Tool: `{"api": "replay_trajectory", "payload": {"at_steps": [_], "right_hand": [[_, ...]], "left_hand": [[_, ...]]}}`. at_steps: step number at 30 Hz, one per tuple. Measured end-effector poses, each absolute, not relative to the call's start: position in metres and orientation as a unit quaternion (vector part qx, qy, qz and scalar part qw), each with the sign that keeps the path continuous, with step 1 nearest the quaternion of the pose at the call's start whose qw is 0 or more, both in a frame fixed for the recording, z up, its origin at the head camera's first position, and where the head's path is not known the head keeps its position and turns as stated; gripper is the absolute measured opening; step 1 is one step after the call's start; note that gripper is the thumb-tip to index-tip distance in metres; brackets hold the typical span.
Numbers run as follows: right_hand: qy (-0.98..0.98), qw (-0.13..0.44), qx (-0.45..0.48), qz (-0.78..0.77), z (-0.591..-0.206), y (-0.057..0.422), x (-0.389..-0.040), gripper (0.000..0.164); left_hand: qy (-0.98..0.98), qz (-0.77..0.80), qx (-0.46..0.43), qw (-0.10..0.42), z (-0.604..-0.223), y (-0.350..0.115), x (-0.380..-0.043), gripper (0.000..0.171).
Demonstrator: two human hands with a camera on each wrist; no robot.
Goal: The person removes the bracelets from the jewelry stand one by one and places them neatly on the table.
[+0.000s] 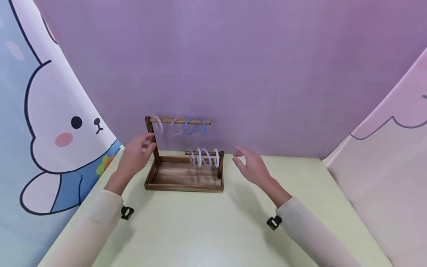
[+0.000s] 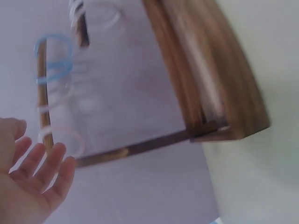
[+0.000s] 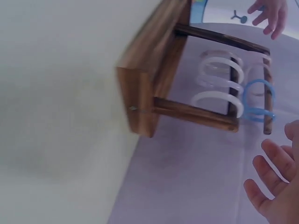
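A wooden bracelet stand [image 1: 184, 187] with a tray base sits on the table. Its tall left post carries an upper bar [image 1: 180, 121], where pale rings and two blue bracelets [image 1: 189, 126] hang. On the lower bar at the right hang several white and lilac bracelets [image 1: 207, 158]. My left hand [image 1: 136, 155] is beside the tall post, fingers relaxed and holding nothing; in the left wrist view its fingertips overlap the end of the upper bar. To the right of the stand, my right hand [image 1: 252, 167] hovers with loosely bent fingers and nothing in them.
The pale table [image 1: 186, 226] extends in front of and to the right of the stand. A purple backdrop [image 1: 267, 74] rises close behind it. Printed cloth panels with a cartoon figure [image 1: 60, 122] flank the left side. Black wrist mounts [image 1: 274, 223] sit at both sleeves.
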State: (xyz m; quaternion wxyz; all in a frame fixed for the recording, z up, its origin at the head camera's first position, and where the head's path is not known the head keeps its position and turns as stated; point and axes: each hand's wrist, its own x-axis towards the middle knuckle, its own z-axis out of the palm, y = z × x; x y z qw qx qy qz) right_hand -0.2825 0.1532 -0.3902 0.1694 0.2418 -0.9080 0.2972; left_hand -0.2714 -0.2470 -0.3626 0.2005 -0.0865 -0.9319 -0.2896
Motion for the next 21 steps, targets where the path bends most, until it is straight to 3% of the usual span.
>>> {"api": "replay_trajectory", "payload": {"at_steps": [5,12,21], "right_hand": [[-0.893,0.175,0.226,0.348,-0.376,0.131,-0.304,0.038],[-0.882,0.184,0.190,0.391,-0.365,0.100,-0.326,0.036],[-0.883,0.170,0.159,0.408,-0.357,0.073,-0.345,0.037]], "left_hand": [[-0.910,-0.342,-0.048,0.228,-0.348,-0.262,-0.295,0.044],[-0.899,-0.389,-0.002,0.203,-0.347,-0.274,-0.325,0.050],[-0.890,-0.404,0.008,0.211,-0.348,-0.270,-0.350,0.052]]}}
